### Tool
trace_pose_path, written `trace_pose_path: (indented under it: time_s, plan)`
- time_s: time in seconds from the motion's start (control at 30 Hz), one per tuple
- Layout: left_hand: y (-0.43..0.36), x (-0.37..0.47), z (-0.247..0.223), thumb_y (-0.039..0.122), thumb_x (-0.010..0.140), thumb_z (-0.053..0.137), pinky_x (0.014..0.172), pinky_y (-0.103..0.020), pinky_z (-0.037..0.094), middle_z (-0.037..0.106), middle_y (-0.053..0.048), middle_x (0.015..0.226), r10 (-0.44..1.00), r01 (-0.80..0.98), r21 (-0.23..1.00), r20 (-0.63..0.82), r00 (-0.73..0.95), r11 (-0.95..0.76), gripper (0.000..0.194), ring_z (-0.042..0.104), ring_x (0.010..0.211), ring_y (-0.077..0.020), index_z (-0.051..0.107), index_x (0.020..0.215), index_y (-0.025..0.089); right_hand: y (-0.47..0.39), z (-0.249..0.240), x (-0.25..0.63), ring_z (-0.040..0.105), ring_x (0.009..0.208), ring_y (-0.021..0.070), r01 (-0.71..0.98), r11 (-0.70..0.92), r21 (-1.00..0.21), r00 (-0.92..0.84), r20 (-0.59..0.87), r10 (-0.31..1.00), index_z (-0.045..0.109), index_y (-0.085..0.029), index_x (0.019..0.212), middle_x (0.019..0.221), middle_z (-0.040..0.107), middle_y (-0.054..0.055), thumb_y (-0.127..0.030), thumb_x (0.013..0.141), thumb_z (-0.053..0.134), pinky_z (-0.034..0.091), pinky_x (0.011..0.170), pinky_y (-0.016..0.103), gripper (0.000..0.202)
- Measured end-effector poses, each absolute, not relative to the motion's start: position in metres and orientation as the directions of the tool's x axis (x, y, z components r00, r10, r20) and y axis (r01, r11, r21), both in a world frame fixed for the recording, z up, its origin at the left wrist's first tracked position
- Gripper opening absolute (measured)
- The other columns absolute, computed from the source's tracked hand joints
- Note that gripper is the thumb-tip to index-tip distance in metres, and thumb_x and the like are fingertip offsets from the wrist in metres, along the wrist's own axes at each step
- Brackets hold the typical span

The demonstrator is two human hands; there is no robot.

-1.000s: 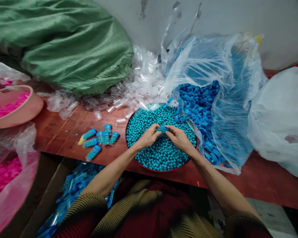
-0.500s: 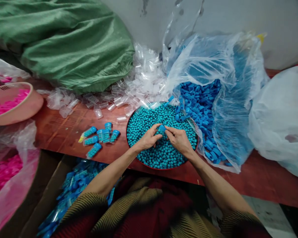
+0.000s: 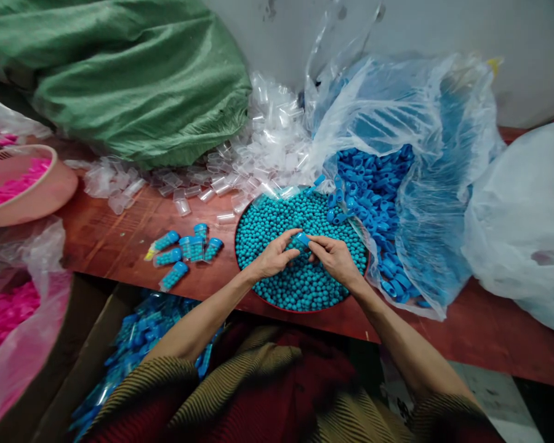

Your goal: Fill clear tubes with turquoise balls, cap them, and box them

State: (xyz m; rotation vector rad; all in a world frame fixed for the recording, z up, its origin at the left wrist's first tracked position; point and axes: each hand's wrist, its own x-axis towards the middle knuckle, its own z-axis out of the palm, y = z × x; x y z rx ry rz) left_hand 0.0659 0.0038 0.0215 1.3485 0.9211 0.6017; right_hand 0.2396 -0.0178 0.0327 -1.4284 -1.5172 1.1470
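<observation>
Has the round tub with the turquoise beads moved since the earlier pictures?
No. The tub keeps its place on the red table, near the front edge.

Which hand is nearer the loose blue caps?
Right. The right hand is over the beads, left of the blue caps; the left hand is also over the beads, farther left.

No legible text or labels.
</observation>
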Motion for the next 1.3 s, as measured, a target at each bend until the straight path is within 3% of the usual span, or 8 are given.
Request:
trace_pose_path:
  time_s: [0.27,0.47,0.83,0.97,1.07,1.13,1.2,1.3]
  plan:
    - [-0.002,0.068,0.03,0.026,0.078,0.055,0.037,-0.015,0.032,0.058,-0.004,0.095,0.839,0.076,0.967,-0.249,0.483,0.244,0.058,0.046,0.047,-0.0033,0.038,0.133,0.018,-0.026,0.038,0.23,0.06,0.055,0.0128,0.379,0.014,-0.925,-0.038,-0.001,0.999,0.069,-0.018,0.102,0.065,0.066,0.001,-0.033,0.084,0.051,0.048,0.059,0.025,0.03]
    - [-0.007,0.066,0.033,0.024,0.076,0.057,0.038,-0.014,0.031,0.054,0.003,0.075,0.83,0.031,0.959,-0.259,0.494,0.281,0.058,0.046,0.046,-0.0039,0.04,0.131,0.019,-0.032,0.043,0.228,0.06,0.053,0.0137,0.415,0.037,-0.909,-0.061,0.012,0.998,0.071,-0.019,0.096,0.057,0.063,-0.001,-0.035,0.085,0.051,0.048,0.058,0.024,0.028]
    - [-0.02,0.073,0.028,0.029,0.075,0.057,0.038,-0.015,0.031,0.048,0.007,0.066,0.891,-0.012,0.981,-0.173,0.421,0.196,0.034,0.039,0.041,-0.0018,0.048,0.105,0.019,-0.023,0.047,0.252,0.059,0.06,0.0139,0.493,0.341,-0.8,-0.403,0.138,0.905,0.073,-0.02,0.09,0.067,0.066,0.003,-0.034,0.084,0.051,0.046,0.06,0.024,0.026]
    - [-0.023,0.071,0.031,0.032,0.077,0.055,0.039,-0.016,0.035,0.05,0.006,0.068,0.87,-0.037,0.966,-0.214,0.444,0.256,0.039,0.045,0.041,-0.004,0.043,0.111,0.02,-0.02,0.053,0.26,0.057,0.057,0.0105,0.313,0.15,-0.938,-0.437,-0.002,0.9,0.068,-0.021,0.101,0.087,0.067,0.003,-0.035,0.079,0.058,0.049,0.056,0.025,0.028]
    - [-0.021,0.067,0.031,0.033,0.078,0.055,0.04,-0.017,0.037,0.049,0.007,0.064,0.826,-0.01,0.962,-0.229,0.515,0.273,0.041,0.05,0.042,-0.0066,0.04,0.113,0.019,-0.018,0.047,0.259,0.056,0.053,0.0092,0.09,-0.096,-0.991,-0.304,-0.119,0.945,0.063,-0.019,0.11,0.09,0.065,0.003,-0.035,0.074,0.063,0.052,0.051,0.027,0.039]
    - [-0.021,0.066,0.03,0.031,0.078,0.055,0.039,-0.017,0.035,0.05,0.006,0.067,0.827,0.031,0.967,-0.233,0.511,0.253,0.04,0.049,0.042,-0.0061,0.041,0.114,0.019,-0.017,0.041,0.253,0.058,0.054,0.0111,0.011,-0.15,-0.989,-0.199,-0.149,0.969,0.06,-0.017,0.115,0.087,0.065,0.003,-0.036,0.072,0.066,0.054,0.051,0.029,0.048]
    - [-0.022,0.067,0.029,0.029,0.079,0.054,0.039,-0.017,0.034,0.052,0.005,0.072,0.844,0.049,0.972,-0.226,0.487,0.232,0.046,0.048,0.042,-0.0051,0.039,0.121,0.02,-0.018,0.037,0.246,0.061,0.058,0.0136,0.074,-0.109,-0.991,-0.136,-0.118,0.984,0.057,-0.017,0.121,0.089,0.067,0.005,-0.038,0.075,0.062,0.055,0.053,0.031,0.05]
    - [-0.024,0.07,0.029,0.028,0.082,0.052,0.043,-0.019,0.036,0.054,0.004,0.076,0.876,0.032,0.982,-0.18,0.447,0.185,0.058,0.044,0.045,-0.0044,0.03,0.135,0.024,-0.025,0.038,0.237,0.066,0.082,0.0207,0.369,0.112,-0.923,-0.179,0.048,0.983,0.054,-0.019,0.126,0.104,0.068,0.009,-0.035,0.085,0.05,0.056,0.07,0.037,0.044]
